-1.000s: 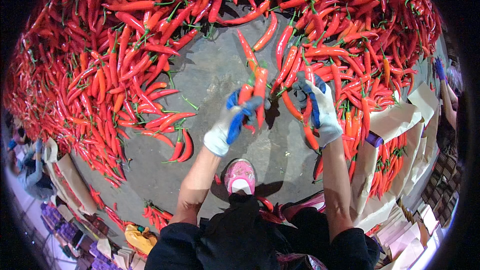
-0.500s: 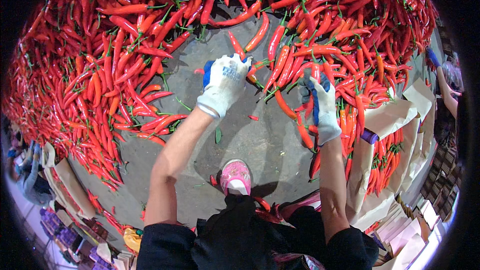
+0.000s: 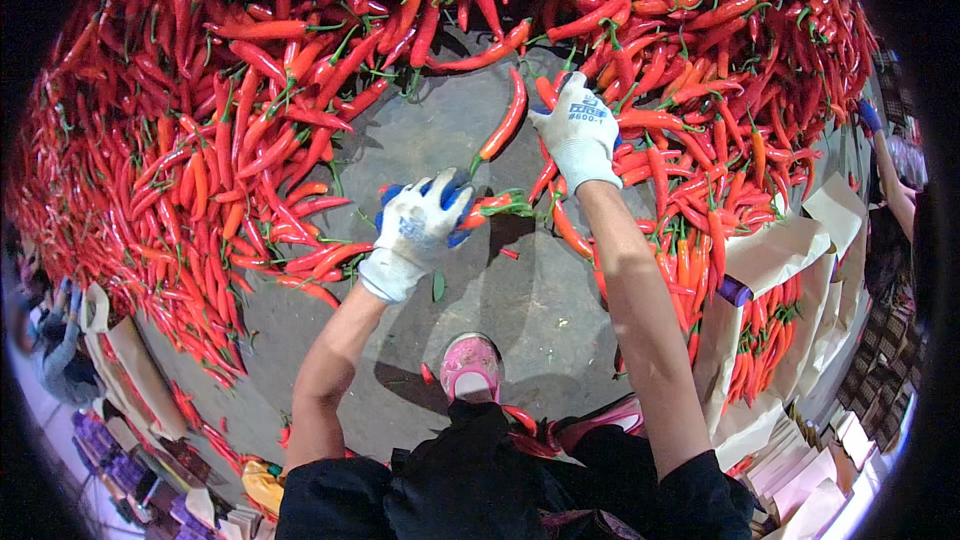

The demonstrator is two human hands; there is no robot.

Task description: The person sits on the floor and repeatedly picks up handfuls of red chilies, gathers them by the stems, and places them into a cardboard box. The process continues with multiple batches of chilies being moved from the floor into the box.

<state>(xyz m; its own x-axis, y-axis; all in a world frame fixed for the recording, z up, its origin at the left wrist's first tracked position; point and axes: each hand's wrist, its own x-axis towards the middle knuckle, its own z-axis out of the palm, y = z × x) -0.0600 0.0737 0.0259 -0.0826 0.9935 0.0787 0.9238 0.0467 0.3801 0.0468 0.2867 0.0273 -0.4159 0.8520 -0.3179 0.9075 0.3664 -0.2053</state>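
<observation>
My left hand (image 3: 415, 225), in a white knit glove with blue coating, is closed around a small bunch of red chili peppers (image 3: 487, 208). Their green stems point right, and the bunch is raised over the grey floor (image 3: 480, 280). A single long red chili (image 3: 507, 118) lies just beyond it, stem end toward that hand. Farther off and to the right, my right hand (image 3: 583, 135), gloved alike, has its fingers down on a red chili (image 3: 547, 92) at the inner edge of the pile. The back of the glove hides most of its fingers, so its grip cannot be made out.
A large heap of red chilies (image 3: 200, 170) curves around the far side, left and right. Brown paper bags (image 3: 765, 260), one filled with chilies, stand at the right; another bag (image 3: 140, 370) is at the lower left. My pink shoe (image 3: 470, 365) is near. Another person's arm (image 3: 893, 175) shows far right.
My left hand has drawn nearer with the chilies, their stems now turned right. My right hand has left the right-hand pile and moved farther away and leftward. The chili it held is no longer visible there.
</observation>
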